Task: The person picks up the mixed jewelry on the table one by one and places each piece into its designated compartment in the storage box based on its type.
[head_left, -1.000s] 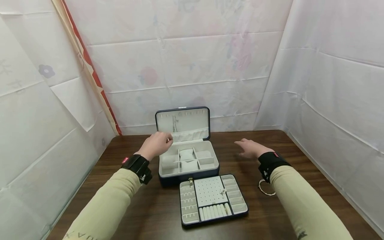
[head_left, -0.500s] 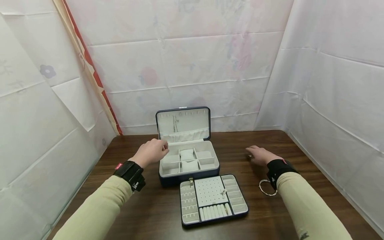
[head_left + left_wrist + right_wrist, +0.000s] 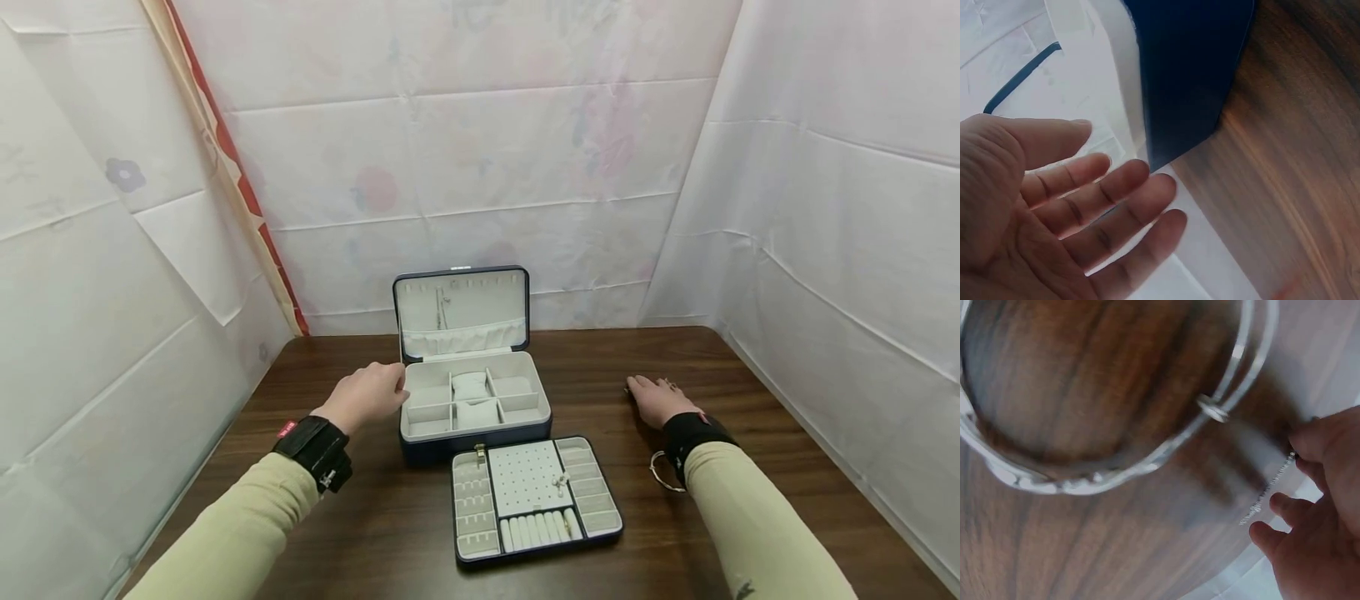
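My left hand (image 3: 367, 395) hovers beside the left wall of the open navy jewelry box (image 3: 474, 452). In the left wrist view its fingers (image 3: 1119, 231) are loosely bent, palm showing, with nothing in them. Right of the box, my right hand (image 3: 657, 402) is low over the table. In the right wrist view, its thumb and a finger pinch one end of a thin silver chain (image 3: 1272, 481); the chain's full length is not plain. Close to the right wrist lies a silver bangle (image 3: 663, 475), large and near in the right wrist view.
A navy-rimmed jewelry tray (image 3: 517, 471) lies before the box, holding a small silver piece (image 3: 560, 481) and a gold-colored ring (image 3: 566, 523). Two pale cushions (image 3: 471, 386) sit in the box. A necklace (image 3: 441, 308) hangs inside its raised lid. White sheets (image 3: 525, 167) enclose the table.
My right hand has moved right and down, nearer the bangle. My left hand has drawn leftward and lower, away from over the box. Box and tray stay put.
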### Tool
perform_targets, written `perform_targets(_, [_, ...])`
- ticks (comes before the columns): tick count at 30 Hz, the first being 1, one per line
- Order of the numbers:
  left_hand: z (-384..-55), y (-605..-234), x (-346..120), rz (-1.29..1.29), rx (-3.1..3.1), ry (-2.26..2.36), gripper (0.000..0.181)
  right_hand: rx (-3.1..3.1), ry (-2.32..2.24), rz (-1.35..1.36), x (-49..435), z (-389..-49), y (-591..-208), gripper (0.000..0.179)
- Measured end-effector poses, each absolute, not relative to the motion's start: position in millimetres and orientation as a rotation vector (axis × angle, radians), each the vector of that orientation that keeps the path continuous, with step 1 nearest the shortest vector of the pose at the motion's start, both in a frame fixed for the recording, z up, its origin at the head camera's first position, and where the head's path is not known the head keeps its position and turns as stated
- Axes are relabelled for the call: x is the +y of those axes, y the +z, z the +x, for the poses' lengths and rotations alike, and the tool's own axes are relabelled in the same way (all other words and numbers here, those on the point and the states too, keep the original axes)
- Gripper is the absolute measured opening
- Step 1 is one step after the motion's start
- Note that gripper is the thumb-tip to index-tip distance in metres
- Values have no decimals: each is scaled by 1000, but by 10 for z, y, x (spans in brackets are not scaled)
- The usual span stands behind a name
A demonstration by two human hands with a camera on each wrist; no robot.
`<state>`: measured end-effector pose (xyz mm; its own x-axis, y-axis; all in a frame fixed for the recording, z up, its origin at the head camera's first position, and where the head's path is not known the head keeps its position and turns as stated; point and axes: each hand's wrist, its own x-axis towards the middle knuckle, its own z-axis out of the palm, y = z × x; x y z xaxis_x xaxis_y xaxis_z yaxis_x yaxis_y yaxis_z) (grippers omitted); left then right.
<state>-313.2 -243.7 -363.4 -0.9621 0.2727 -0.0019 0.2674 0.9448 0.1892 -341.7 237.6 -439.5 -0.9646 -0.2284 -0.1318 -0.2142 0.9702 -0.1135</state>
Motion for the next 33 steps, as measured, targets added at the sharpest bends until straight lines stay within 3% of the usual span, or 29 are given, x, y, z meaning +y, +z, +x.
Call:
perform_targets(13, [-3124, -3706, -2435, 323, 3012, 276, 13, 3057, 91, -450, 2312, -3430, -4394, 24])
perform_targets(23, [-3086, -3708, -2432, 263, 2932, 274, 24, 3132, 147, -464, 2266, -3455, -4419, 23])
perform_targets(33, [-3091, -3742, -2410, 307, 2895, 351, 19, 3187, 406, -483, 2099, -3418, -4442, 22])
